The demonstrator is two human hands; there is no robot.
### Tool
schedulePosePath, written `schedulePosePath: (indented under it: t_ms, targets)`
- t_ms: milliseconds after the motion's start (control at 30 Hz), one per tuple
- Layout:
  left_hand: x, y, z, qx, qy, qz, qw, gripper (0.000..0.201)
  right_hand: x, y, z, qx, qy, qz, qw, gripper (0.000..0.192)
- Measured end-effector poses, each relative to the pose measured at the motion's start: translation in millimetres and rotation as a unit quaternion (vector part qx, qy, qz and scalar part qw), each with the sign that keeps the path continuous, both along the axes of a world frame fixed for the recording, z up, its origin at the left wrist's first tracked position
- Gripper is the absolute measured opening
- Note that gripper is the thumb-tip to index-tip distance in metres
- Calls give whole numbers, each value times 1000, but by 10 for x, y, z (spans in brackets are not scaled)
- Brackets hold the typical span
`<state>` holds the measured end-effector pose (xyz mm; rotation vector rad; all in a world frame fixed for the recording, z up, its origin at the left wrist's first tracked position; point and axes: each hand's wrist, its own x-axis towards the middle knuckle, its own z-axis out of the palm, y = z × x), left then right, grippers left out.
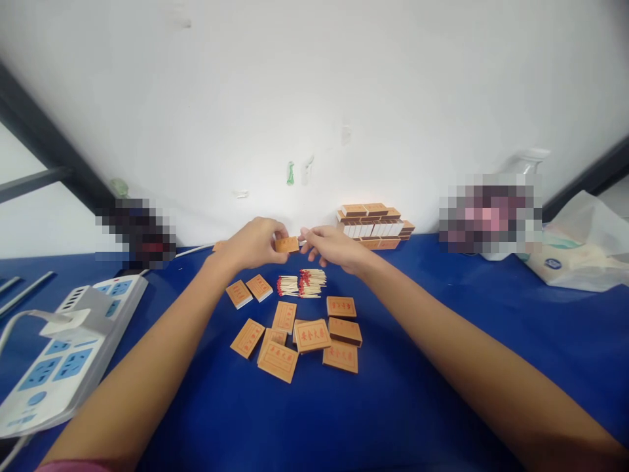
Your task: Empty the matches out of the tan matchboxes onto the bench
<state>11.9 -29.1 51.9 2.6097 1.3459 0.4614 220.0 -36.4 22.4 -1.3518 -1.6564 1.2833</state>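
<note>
Head view over a blue table (314,419). Left hand (253,244) and right hand (334,248) raised together above the table's far middle, meeting at one small orange matchbox (287,245). Left fingers closed on the matchbox, clamping its left end; right fingertips (305,236) pinched together at its right end, touching it, with what lies between them too small to tell. Directly below the hands, a loose pile of red-tipped matches (302,283) lying flat on the cloth, heads mostly to the left. Nearer the viewer, scattered matchboxes (299,337) lying flat, several overlapping in the middle, two set apart to the left of the matches. Behind the right hand, against the white wall (314,98), a stacked block of matchboxes (376,226), white drawer ends facing forward in the middle row. At far left, a white and blue power strip (63,357) with a plug seated in it, cable trailing off the edge. At far right, a white plastic bag (580,252) resting on the table.
</note>
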Motion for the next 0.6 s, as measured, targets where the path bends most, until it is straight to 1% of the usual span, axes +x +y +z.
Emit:
schedulePosePath:
  t_ms: [33,100,200,233,367,400,433,500,533,567,600]
  targets:
    - [35,-6,-19,19,-4,-14,1000,27,-16,-5,-17,-11,-2,0,1000,40]
    - [56,-1,-48,44,-10,-24,999,27,-26,-23,-20,-16,-9,-11,1000,41]
    - [22,10,-54,62,-16,-13,998,26,-27,-56,3,4,7,-70,998,33]
    - [11,8,-48,68,-17,-9,998,26,-30,-64,4,8,19,-78,997,31]
    - [8,-16,-31,81,-19,-14,996,24,-67,-79,-36,-8,38,-22,999,40]
    - [13,-20,-32,83,-14,-16,996,23,-76,-78,-47,-6,37,-25,999,40]
    - [17,-22,-36,86,-8,-16,996,23,-83,-77,-54,1,38,-43,998,36]
    - [18,-18,-48,96,5,-9,995,23,-88,-78,-54,22,49,-96,994,25]
    - [17,-15,-54,102,9,-4,995,24,-87,-81,-49,29,58,-108,992,21]
    - [17,-13,-59,105,12,1,994,25,-86,-88,-42,30,66,-104,992,21]
    - [17,-13,-63,105,14,3,994,24,-86,-97,-35,25,68,-85,994,24]
